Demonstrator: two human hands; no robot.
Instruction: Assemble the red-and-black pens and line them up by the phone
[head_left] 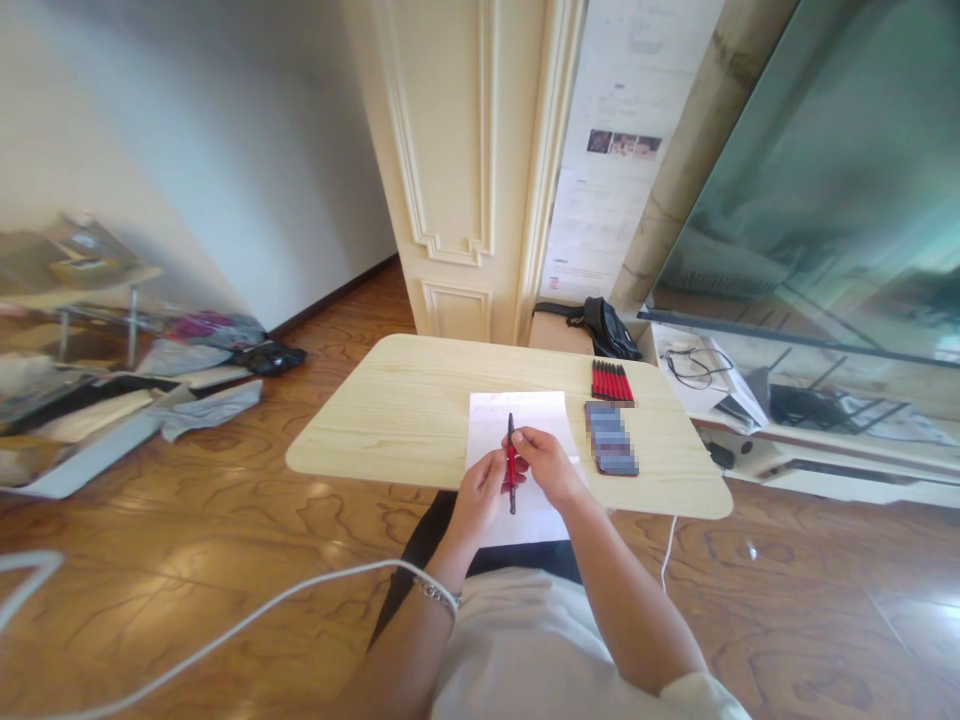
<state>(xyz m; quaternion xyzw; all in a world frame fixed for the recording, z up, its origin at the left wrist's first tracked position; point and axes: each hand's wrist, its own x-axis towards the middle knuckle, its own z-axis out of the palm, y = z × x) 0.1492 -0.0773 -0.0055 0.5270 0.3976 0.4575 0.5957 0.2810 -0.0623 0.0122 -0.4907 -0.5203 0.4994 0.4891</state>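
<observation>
Between my two hands is a red and black pen (512, 466), held nearly upright in the view above a white sheet of paper (525, 515). My left hand (480, 492) is closed, with its thumb and fingers against the pen's lower red part. My right hand (546, 464) pinches the same pen higher up, close to its black end. The paper lies partly on the light wooden table (390, 410) and reaches over its near edge. Some fingertips are hidden behind the pen.
A row of several red and black pens (612, 381) lies at the table's back right. In front of it is a phone (611, 438). A black bag (609, 328) sits behind the table. A white cable (247, 632) crosses over my left wrist.
</observation>
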